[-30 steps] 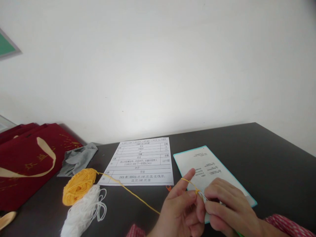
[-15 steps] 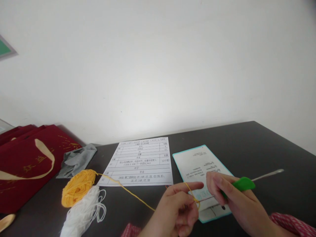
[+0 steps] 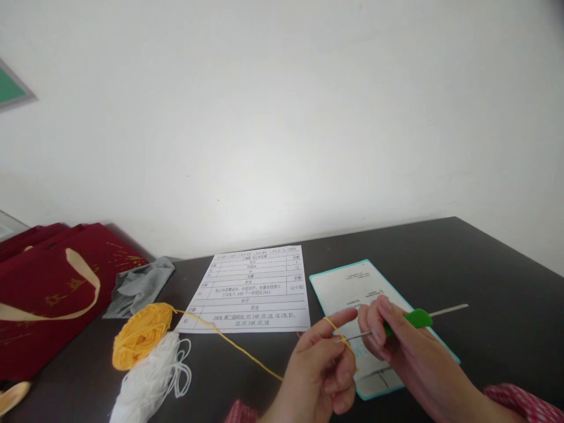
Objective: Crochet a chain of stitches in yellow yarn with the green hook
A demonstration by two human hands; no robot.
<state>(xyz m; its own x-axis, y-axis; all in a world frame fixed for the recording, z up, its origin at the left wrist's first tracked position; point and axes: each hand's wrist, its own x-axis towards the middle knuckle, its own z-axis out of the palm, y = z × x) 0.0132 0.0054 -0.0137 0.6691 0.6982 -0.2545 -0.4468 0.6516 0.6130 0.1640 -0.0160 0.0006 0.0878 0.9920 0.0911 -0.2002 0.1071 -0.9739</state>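
Yellow yarn runs from its ball to my left hand and passes over the raised index finger. That hand is closed, with thumb and fingers pinching the yarn near the hook's tip. My right hand grips a crochet hook with a green handle. The hook's thin metal shaft reaches left to the yarn at my left fingertips, and its other end sticks out to the right. Whether the tip sits inside a loop is too small to tell.
A printed sheet and a blue-edged card lie on the dark table. White yarn is beside the yellow ball. Farther left are a grey cloth, red bags and a wooden piece. A white wall stands behind.
My right hand has moved slightly left and turned, bringing the hook's rear end left. The hook's front shaft now shows more plainly at the yarn. My left hand keeps its pinch.
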